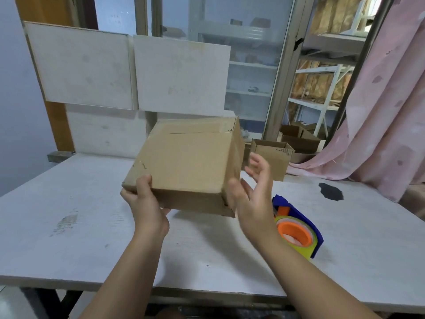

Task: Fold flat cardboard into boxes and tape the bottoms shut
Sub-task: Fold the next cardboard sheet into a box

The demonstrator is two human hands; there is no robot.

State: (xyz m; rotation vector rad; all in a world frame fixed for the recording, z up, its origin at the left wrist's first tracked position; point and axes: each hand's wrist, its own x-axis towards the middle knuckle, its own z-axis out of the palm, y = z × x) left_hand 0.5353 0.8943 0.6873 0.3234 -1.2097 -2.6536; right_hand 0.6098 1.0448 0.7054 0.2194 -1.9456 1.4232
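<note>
We see a closed brown cardboard box (184, 162) lifted clear of the worn white tabletop (69, 226) and tilted, its broad face turned up toward us. A flap seam runs across that face near the far edge, with a strip of clear tape over part of it.

The left hand (147, 203) grasps the box at its near left corner. The thumb (145, 183) lies on the upper face and the fingers are curled underneath, so this hand carries the box.

The right hand (253, 199) is released: its palm faces the box's right side, and its fingers are spread and lightly bent. It holds nothing. Its thumb sits at the box's near right corner, but we cannot tell whether it touches the cardboard.

Just beside the right wrist, on its outer side, a blue tape dispenser with an orange core and a yellowish roll (305, 229) lies on the tabletop. Beyond the right fingertips stands a smaller open brown cardboard box (271, 157). Farther out to the right of that hand there is a dark blotch (331, 191) on the table surface, and past it hangs a pink curtain (386, 111). Beyond the left hand and the held box, pale square panels (128, 72) lean upright behind the table.
</note>
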